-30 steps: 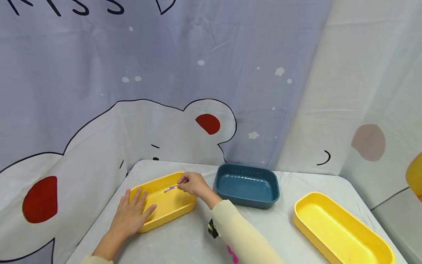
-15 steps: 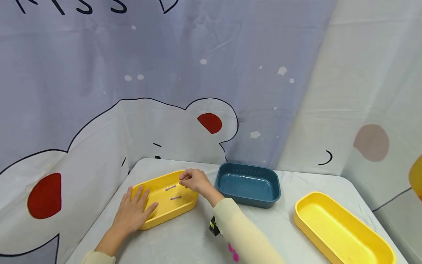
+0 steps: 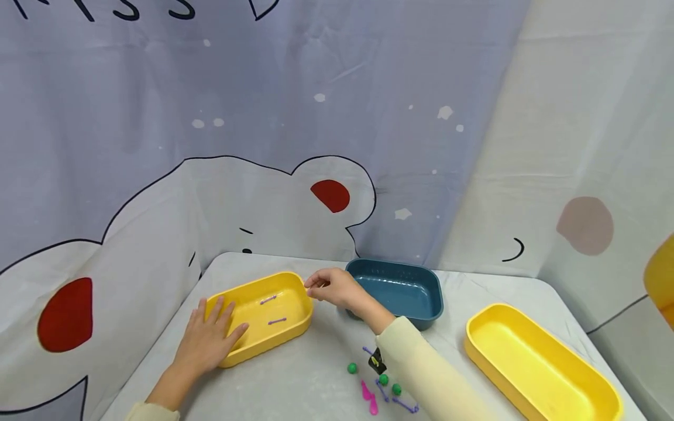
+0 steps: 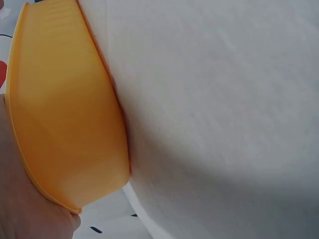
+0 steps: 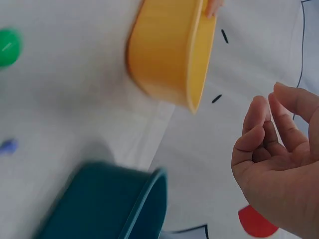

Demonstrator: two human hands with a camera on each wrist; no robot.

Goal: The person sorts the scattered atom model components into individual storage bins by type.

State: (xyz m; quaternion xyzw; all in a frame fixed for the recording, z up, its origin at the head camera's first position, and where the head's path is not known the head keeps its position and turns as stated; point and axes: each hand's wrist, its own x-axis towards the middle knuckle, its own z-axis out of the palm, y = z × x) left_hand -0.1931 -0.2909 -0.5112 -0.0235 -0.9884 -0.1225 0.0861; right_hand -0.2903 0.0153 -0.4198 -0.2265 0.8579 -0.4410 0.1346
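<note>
At left, a yellow tray (image 3: 268, 345) holds two purple sticks (image 3: 277, 321); a placing step seems complete.
The left hand (image 3: 202, 342) rests on it, fingers straight; the right hand (image 3: 339, 289), loosely curled, empty, hangs by its right end. Nearer, green balls (image 3: 352, 368) crowd loose sticks (image 3: 405, 405), likely needing a fine pinch around the sleeve (image 3: 432, 368); farther, a teal tray (image 3: 402, 292).

Left yellow tray (image 3: 271, 344) + right yellow tray (image 3: 542, 365), that's 2 yellow, plus 1 teal tray (image 3: 402, 289) far betw. them! Purple sticks (image 3: 277, 320): 2 inside the left yellow tray, approx. 3 showing on the near tabletop (image 3: 284, 389)! Green balls (image 3: 352, 368) near, 3! Pink pcs. (image 3: 365, 390), looks like 2! Black item (image 3: 377, 361) w/ yellow mark, just 1! Hands, 2: left hand (image 3: 205, 341), right hand (image 3: 339, 287)!
</note>
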